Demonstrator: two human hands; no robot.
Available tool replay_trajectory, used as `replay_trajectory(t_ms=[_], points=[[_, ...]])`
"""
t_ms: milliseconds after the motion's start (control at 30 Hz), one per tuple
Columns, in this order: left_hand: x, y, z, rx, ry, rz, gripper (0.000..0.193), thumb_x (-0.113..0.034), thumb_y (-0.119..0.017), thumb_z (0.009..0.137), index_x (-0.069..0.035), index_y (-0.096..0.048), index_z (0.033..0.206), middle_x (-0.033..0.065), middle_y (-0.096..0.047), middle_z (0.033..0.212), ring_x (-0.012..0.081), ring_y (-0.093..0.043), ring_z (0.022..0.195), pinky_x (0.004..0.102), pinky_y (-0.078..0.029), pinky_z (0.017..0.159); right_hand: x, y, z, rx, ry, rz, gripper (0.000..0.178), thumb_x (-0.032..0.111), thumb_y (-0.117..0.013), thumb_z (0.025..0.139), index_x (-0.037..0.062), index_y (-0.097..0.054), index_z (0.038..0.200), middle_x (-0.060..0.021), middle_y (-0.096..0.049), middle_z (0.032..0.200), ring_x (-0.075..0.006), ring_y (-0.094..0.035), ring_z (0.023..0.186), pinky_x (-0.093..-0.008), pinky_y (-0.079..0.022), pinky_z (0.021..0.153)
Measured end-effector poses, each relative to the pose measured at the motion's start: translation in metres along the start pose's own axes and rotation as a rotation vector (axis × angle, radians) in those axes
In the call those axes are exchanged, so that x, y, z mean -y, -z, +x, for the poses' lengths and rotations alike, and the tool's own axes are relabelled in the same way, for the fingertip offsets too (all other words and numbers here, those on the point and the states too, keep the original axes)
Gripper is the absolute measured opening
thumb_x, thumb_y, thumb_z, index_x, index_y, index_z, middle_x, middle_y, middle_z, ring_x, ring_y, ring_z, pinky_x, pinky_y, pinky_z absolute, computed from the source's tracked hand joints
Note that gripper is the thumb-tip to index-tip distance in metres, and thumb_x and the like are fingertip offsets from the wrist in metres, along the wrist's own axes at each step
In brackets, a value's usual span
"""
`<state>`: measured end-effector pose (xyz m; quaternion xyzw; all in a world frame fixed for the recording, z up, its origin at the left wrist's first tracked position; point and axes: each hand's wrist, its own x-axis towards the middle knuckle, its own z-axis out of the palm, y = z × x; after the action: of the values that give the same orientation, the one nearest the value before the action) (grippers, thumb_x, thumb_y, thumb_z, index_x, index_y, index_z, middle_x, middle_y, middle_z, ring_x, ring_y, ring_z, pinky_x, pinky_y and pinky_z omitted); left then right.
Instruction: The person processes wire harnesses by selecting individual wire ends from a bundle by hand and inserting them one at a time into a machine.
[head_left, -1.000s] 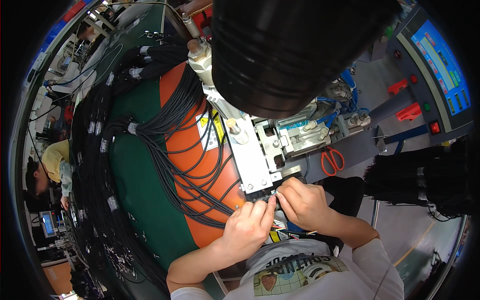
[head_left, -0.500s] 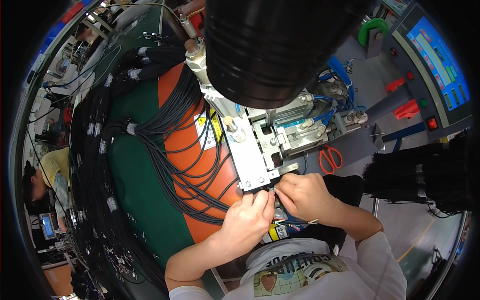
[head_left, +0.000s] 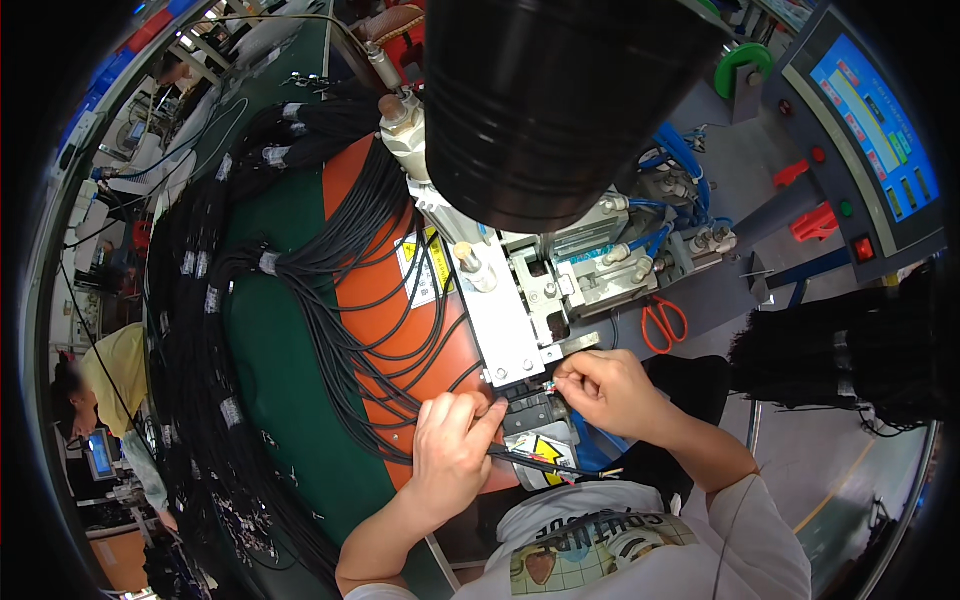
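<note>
My left hand [head_left: 455, 440] is closed in a pinch beside the fixture, on a black cable [head_left: 465, 375] whose gripped part is mostly hidden by the fingers. Across the dark slotted block [head_left: 530, 415], my right hand [head_left: 608, 393] pinches the thin coloured wire ends [head_left: 551, 387] at the fixture's front edge. The silver metal fixture [head_left: 505, 335] of a bench machine stands just beyond both hands. Below the block, more black cables with stripped coloured wire ends [head_left: 548, 461] stick out to the right, over a yellow-and-white label [head_left: 540, 452].
A fan of black cables [head_left: 320, 330] covers the orange plate [head_left: 375, 330] and green mat [head_left: 270, 350] at left. A large black cylinder [head_left: 570, 110] hangs overhead. Red-handled scissors [head_left: 664, 324] lie right of the machine. A control screen [head_left: 875, 130] and hanging cable bundle [head_left: 800, 350] stand right.
My hands, close together before, have moved apart; the left went left and slightly down, uncovering the slotted block. The right hand shifted slightly right. The loose stripped ends now sit lower.
</note>
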<state>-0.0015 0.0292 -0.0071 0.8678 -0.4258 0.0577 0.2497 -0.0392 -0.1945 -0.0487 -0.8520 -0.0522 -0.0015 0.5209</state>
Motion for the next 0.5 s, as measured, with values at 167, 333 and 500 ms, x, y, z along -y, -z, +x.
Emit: replay_trajectory(t_ms=[167,333,500], points=[[0.001,0.0,-0.008,0.083,0.087,0.012,0.039,0.002,-0.065,0.068,0.003,-0.061,0.106,0.0108,-0.056,0.083,0.0267,-0.058,0.073,0.037,-0.044,0.066,0.029,0.004,-0.009,0.007,0.112,-0.016,0.026,0.01,-0.072,0.079,0.0029,-0.064,0.103,-0.006,-0.061,0.077,-0.0123,-0.054,0.051,-0.0268,-0.042,0.048],[0.006,-0.004,-0.004,0.051,0.083,-0.158,0.028,-0.001,-0.067,0.076,0.003,-0.059,0.102,0.0131,-0.058,0.08,0.0291,-0.06,0.07,0.0377,-0.047,0.063,0.029,-0.013,0.002,0.031,0.421,0.156,0.021,0.001,-0.07,0.079,0.0007,-0.067,0.1,-0.0092,-0.065,0.087,-0.0135,-0.063,0.065,-0.0243,-0.048,0.056],[0.017,0.006,-0.014,0.029,0.019,-0.449,0.024,0.003,-0.069,0.076,0.003,-0.06,0.098,0.014,-0.063,0.079,0.0279,-0.064,0.064,0.0346,-0.049,0.052,0.031,-0.014,-0.005,0.002,0.163,0.302,0.016,0.001,-0.066,0.082,-0.0026,-0.064,0.098,-0.0108,-0.064,0.086,-0.0168,-0.064,0.074,-0.0269,-0.05,0.061]])
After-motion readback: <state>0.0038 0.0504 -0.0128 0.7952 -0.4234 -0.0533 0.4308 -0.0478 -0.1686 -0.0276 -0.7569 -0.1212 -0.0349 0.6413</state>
